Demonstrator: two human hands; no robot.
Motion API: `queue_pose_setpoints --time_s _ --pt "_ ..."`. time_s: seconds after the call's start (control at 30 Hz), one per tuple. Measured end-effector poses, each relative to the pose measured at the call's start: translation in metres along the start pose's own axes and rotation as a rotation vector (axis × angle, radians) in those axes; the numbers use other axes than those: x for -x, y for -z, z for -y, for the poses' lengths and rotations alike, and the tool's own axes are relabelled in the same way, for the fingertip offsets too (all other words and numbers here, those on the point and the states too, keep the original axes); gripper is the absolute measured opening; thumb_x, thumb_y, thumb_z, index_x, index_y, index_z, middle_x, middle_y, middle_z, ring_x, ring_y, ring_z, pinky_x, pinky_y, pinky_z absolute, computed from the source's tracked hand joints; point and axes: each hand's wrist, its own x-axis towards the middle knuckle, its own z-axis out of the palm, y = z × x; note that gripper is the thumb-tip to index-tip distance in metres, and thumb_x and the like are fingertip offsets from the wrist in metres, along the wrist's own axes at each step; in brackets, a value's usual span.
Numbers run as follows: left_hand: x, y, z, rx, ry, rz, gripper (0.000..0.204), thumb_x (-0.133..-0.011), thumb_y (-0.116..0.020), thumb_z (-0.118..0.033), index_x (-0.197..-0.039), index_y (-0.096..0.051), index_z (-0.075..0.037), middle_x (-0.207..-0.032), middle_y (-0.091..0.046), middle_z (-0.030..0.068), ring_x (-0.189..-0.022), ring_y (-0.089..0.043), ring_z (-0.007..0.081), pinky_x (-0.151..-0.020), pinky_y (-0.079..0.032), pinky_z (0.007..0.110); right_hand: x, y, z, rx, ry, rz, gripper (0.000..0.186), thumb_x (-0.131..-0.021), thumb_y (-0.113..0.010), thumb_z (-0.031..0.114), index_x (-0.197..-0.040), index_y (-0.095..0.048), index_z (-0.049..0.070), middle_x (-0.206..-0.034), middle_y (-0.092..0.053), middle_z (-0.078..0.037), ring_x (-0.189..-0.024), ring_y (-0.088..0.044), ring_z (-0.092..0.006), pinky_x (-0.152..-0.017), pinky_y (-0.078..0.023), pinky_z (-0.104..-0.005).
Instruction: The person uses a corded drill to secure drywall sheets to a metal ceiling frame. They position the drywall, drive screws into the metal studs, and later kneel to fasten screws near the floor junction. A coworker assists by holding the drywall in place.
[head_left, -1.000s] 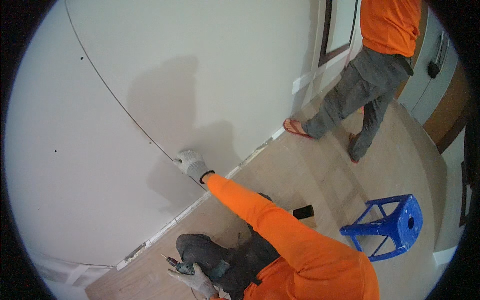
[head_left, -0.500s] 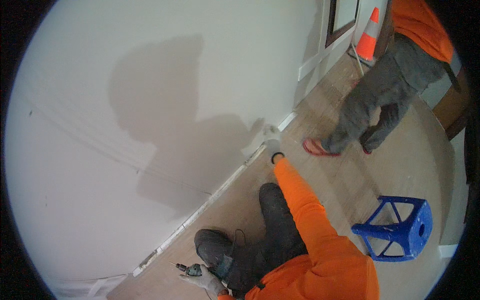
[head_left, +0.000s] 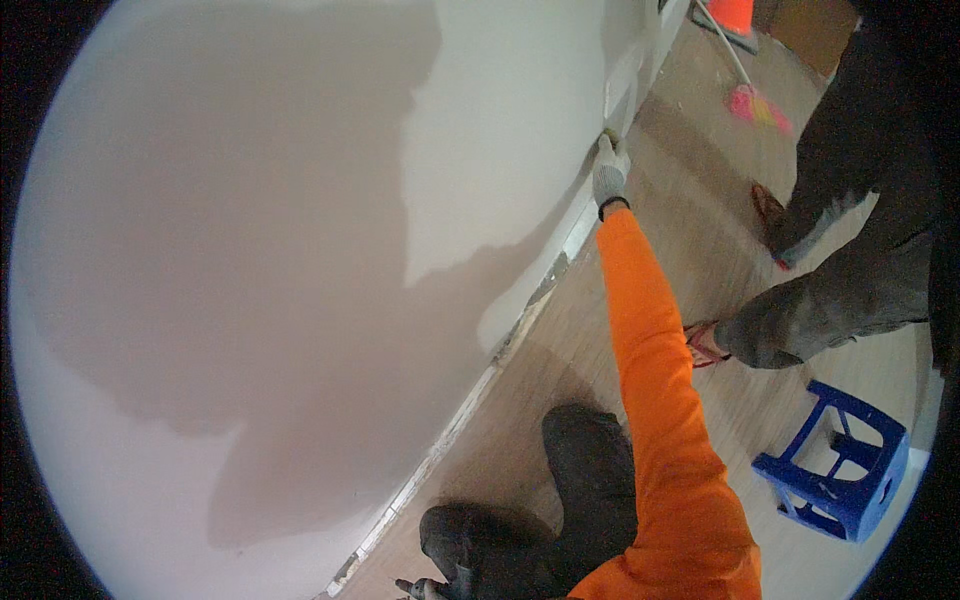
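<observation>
My right arm stretches far forward, and my gloved right hand (head_left: 610, 172) is at the foot of the pale wall (head_left: 510, 110). Its fingers are closed around a small yellowish thing (head_left: 609, 136), too small to name. Below the wrist, a chipped white strip (head_left: 578, 236) runs along the line between wall and floor. At the lower edge, my gloved left hand (head_left: 432, 591) is mostly cut off by the frame. It grips a power drill (head_left: 408, 585), of which only the front end shows, beside my bent knee.
A blue plastic stool (head_left: 840, 490) lies on its side at the lower right. Another person's legs (head_left: 840, 310) stand on the wooden floor (head_left: 690, 230) to my right. Farther off are a broom with pink bristles (head_left: 752, 106) and an orange cone (head_left: 733, 14).
My right hand has moved farther forward along the foot of the wall. The view has shifted, leaving the drill at the lower edge. The other person has stepped nearer on the right.
</observation>
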Motion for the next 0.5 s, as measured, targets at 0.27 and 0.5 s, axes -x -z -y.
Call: queue_pose_setpoints --time_s 0.27,0.5 --pt "-0.047 -0.035 0.008 -0.113 0.012 0.122 0.069 -0.092 -0.069 -0.029 -0.148 -0.039 -0.002 -0.141 -0.058 0.0170 -0.120 -0.058 0.0327 -0.115 -0.034 0.051 -0.008 -0.023 0.012 0.136 -0.017 -0.161 0.045 -0.105 -0.058 0.037 -0.125 -0.069 0.000 -0.115 -0.075 -0.021 -0.109 -0.070 -0.0353 -0.098 -0.051 -0.0433" --pt "-0.068 -0.046 0.019 -0.165 0.022 0.178 0.054 -0.097 -0.063 -0.034 -0.140 -0.047 -0.005 -0.136 -0.059 0.0149 -0.119 -0.058 0.0292 -0.119 -0.026 0.053 -0.010 -0.026 0.003 0.174 0.028 -0.117 0.047 -0.104 -0.059 0.039 -0.126 -0.072 0.000 -0.118 -0.074 -0.025 -0.112 -0.069 -0.0380 -0.098 -0.052 -0.0447"
